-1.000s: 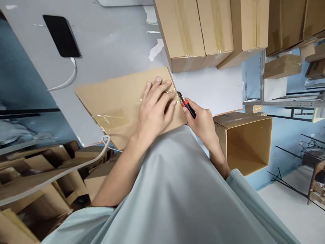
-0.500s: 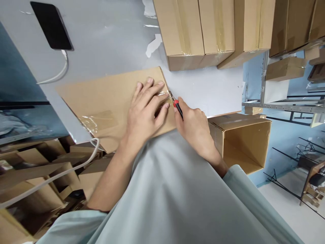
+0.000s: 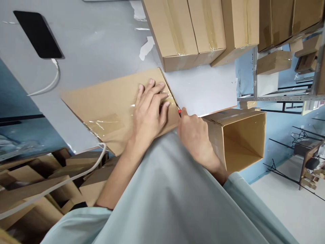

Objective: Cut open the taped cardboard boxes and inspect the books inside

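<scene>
A taped cardboard box lies on the grey table in front of me. My left hand rests on its top near the right end, fingers spread. Clear tape shines beside the fingertips and at the box's left end. My right hand is closed round a red and black cutter. The cutter's tip is at the box's right edge, near the corner closest to me; most of its handle is hidden in the fingers.
A black phone with a white cable lies at the table's far left. Closed boxes stand at the back. An open box is at the right, beside the table. More cartons fill the lower left.
My right hand has drawn the cutter along the box's right edge toward me. My left hand stays on the box. The camera view has shifted slightly.
</scene>
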Demonstrator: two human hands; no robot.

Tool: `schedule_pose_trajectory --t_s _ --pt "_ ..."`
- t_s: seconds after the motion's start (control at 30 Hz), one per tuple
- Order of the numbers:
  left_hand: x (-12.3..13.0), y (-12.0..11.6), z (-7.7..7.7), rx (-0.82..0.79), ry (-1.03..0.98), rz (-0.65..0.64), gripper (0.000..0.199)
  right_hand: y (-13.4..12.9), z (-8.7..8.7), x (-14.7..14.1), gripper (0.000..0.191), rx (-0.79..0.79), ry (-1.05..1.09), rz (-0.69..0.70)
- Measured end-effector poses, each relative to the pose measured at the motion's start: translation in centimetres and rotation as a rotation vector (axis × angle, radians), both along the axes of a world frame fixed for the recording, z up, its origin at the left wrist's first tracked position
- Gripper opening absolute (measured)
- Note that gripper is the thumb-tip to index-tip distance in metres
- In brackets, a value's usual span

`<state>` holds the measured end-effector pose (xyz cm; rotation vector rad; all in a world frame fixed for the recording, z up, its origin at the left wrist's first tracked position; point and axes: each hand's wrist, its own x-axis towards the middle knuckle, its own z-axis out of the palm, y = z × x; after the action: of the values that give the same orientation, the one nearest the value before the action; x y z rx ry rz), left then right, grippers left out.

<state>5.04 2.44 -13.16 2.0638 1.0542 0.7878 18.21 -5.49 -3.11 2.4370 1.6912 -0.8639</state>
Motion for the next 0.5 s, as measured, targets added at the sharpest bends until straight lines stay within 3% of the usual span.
schedule_pose_trajectory --t_s 0.17,0.27,0.33,0.4,0.5 --pt "-0.7 -0.7 0.4 0.085 0.019 0.065 0.033 -1.3 1.2 -0.2 0.047 -0.079 -0.144 -0.066" --pt "-3.5 -1.3 0.1 0.21 0.096 0.301 0.044 -3.0 3.1 0.7 0.043 0.014 -0.099 -0.075" --pt "-6.3 -1.5 -0.8 0.245 0.162 0.472 0.062 -4.2 3.0 2.6 0.043 0.159 -0.051 -0.147" --pt "-9.3 -1.4 -2.1 0.239 0.188 0.565 0.075 -4.2 0.5 5.6 0.043 0.303 0.026 -0.242" --pt "-13.5 -1.0 -4.0 0.228 0.161 0.623 0.081 -1.1 -7.7 10.0 0.044 0.355 0.284 -0.335"
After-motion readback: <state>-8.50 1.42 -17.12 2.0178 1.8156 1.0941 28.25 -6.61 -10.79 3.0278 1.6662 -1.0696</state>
